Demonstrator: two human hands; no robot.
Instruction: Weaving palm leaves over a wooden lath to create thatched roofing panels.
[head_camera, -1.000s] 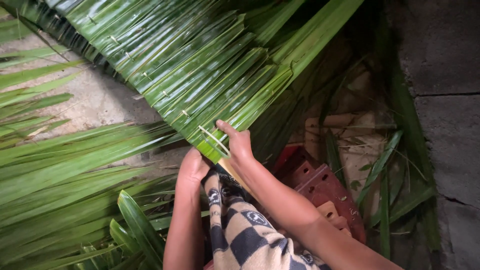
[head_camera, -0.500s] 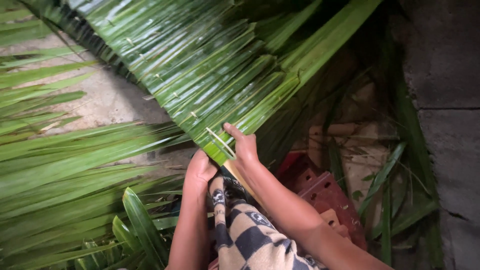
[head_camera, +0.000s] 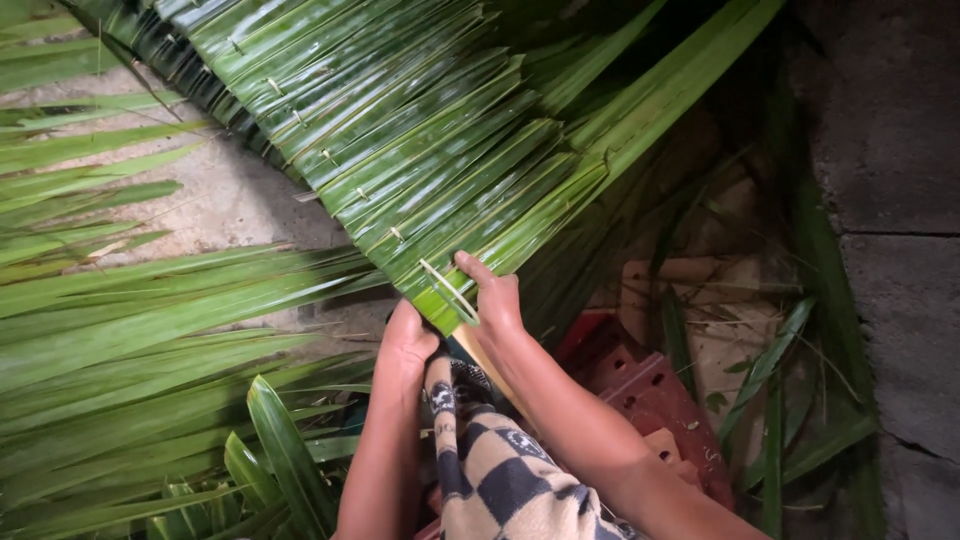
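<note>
The right hand (head_camera: 492, 298) lay flat on the near end of the stitched palm-leaf panel (head_camera: 420, 150), fingers extended, with the forefinger stretched along a thin pale sliver (head_camera: 448, 290) that pierced the leaf edge; whether thumb and finger pinched the sliver could not be told. The left hand (head_camera: 405, 345) was curled under the same lower edge, its fingers hidden beneath the leaves, so its grip could not be judged beyond that it touched the underside. Between the two wrists ran a checked cloth (head_camera: 490, 465) in cream and dark blue over the person's lap.

The panel's near edge sat right at the hands and its body rose away to the upper left, folded leaflets overlapping and pinned by a row of similar slivers. Room was tight: loose palm fronds (head_camera: 150, 330) crowded the left side close to the left forearm, and a red perforated crate (head_camera: 650, 385) stood just beside the right forearm.

Farther out, a patch of rough concrete floor (head_camera: 220, 200) showed at upper left, and a grey block wall (head_camera: 890, 150) closed the right side, with stray leaves leaning against it.
</note>
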